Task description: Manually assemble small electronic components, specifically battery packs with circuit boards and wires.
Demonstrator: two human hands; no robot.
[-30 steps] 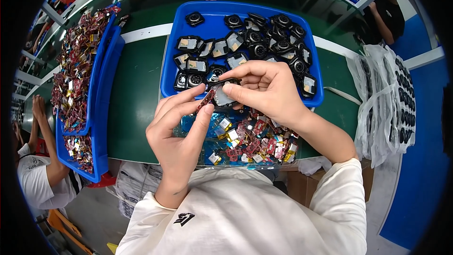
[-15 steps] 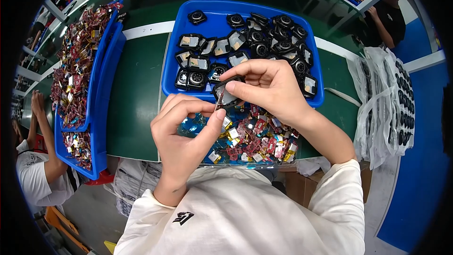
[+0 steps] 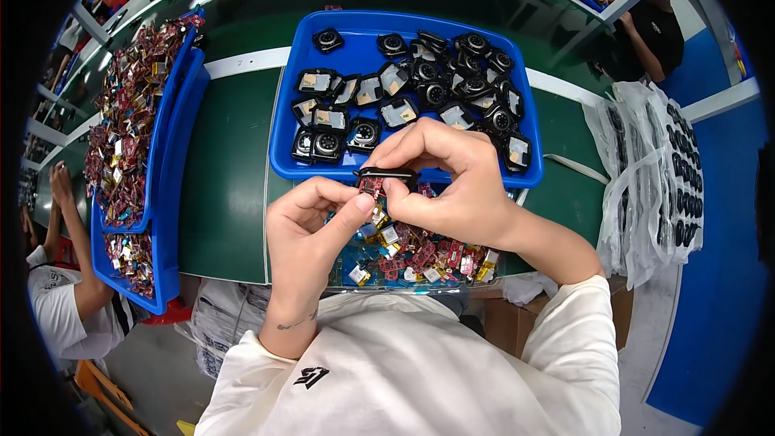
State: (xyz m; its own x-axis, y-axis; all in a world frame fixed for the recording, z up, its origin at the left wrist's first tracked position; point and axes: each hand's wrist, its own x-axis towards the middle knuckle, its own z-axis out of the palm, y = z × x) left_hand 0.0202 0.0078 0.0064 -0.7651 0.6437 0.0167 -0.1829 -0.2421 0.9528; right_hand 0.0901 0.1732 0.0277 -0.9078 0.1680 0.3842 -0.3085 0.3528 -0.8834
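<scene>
A black watch case (image 3: 389, 172) is tilted nearly edge-on in my right hand (image 3: 458, 186), which is closed with the thumb below and the fingers over its top. My left hand (image 3: 311, 230) pinches a small red circuit board (image 3: 371, 186) at the case's lower left side. Whether the board is joined to the case I cannot tell. Beyond my hands, watch cases with round sensor backs (image 3: 327, 144) and others showing pale inner sides (image 3: 329, 119) lie in a blue tray (image 3: 284, 157). Under my hands spreads a pile of red boards with white and yellow parts (image 3: 432, 254).
Blue bins (image 3: 165, 254) heaped with red boards (image 3: 133, 121) stand on the left. Stacked plastic trays of black parts (image 3: 682, 169) wrapped in clear film are at right. The green table (image 3: 226, 186) has a white strip across it. Other people work at left and far right.
The watch case has turned from showing its pale inner side to nearly edge-on. The red board now shows between my fingers. The view has shifted slightly, and my hands remain close together.
</scene>
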